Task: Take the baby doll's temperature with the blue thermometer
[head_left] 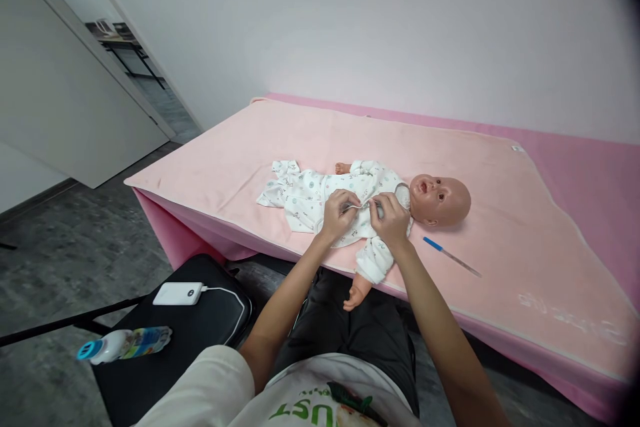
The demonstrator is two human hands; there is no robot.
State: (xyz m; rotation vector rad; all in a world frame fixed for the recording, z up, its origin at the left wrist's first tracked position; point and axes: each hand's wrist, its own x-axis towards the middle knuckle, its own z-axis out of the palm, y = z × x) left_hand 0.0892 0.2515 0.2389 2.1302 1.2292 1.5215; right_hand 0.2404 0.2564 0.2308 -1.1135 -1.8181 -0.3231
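The left hand (pixel 341 215) and right hand (pixel 391 219) pinch a thin edge of the white patterned top (pixel 353 182) between thumb and fingers, over the front of a doll (pixel 443 200) lying on its back across a pale pink blanket (pixel 515 227), near a blue-ended stick (pixel 453 257)

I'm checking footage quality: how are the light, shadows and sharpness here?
Head view: soft light, with a faint shadow beside the doll's head on the pink blanket; head view: left hand and right hand fairly sharp; head view: blurred dark patches at the right-hand corners, door leaning, perhaps from lens or tilt.
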